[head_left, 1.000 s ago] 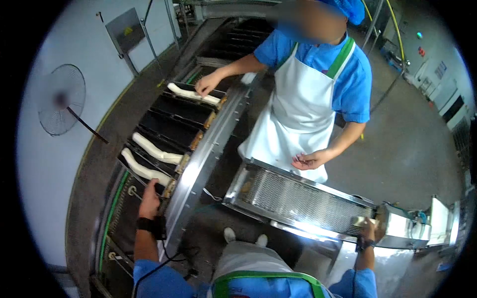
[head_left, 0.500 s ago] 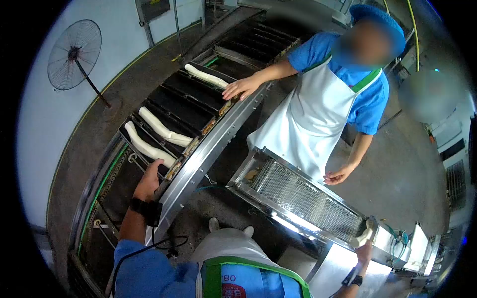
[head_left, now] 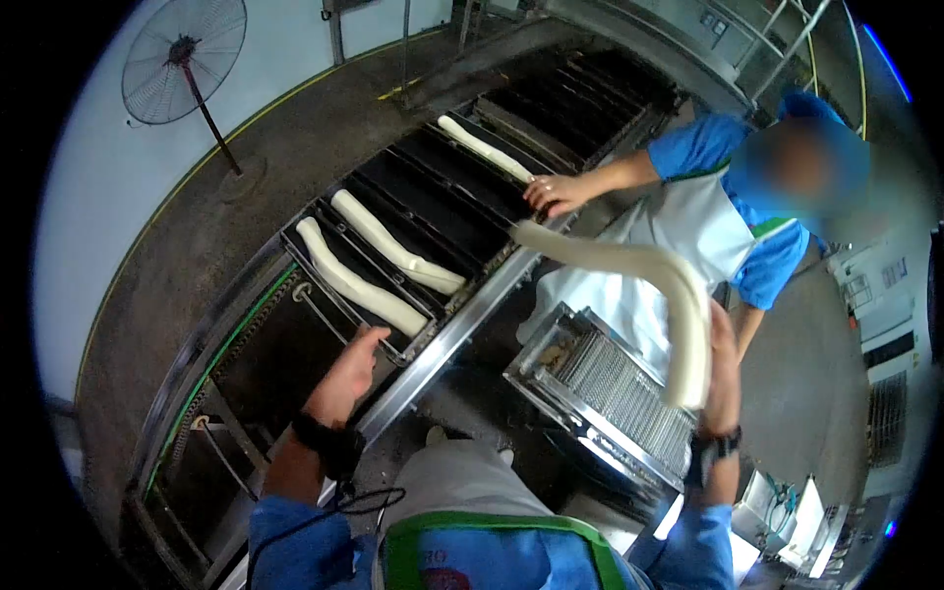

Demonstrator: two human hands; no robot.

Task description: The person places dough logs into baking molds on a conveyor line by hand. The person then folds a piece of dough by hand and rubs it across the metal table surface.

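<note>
A long, pale, bent dough roll [head_left: 678, 295] hangs in the air above the mesh conveyor, slightly blurred. My right hand [head_left: 725, 379] grips it near its lower end. My left hand [head_left: 349, 374] is at the near corner of the closest black tray [head_left: 393, 349], fingers stretched out and holding nothing. Just beyond those fingers a dough roll [head_left: 359, 285] lies lengthwise in that tray. Another dough roll [head_left: 393, 241] rests in the neighbouring slot. Farther along, a third dough roll [head_left: 484, 147] lies in a tray beside a co-worker's hand [head_left: 556, 195].
A co-worker in a white apron [head_left: 659, 246] stands across from me, behind the mesh conveyor [head_left: 619, 388]. The tray line's metal rail [head_left: 442, 344] runs diagonally before me. A standing fan [head_left: 187, 54] is at the far left. Machine parts [head_left: 777, 511] sit at the lower right.
My right hand has lifted a dough roll from the mesh conveyor's far right end and brought it up and left. My left hand has come off the nearest roll's end.
</note>
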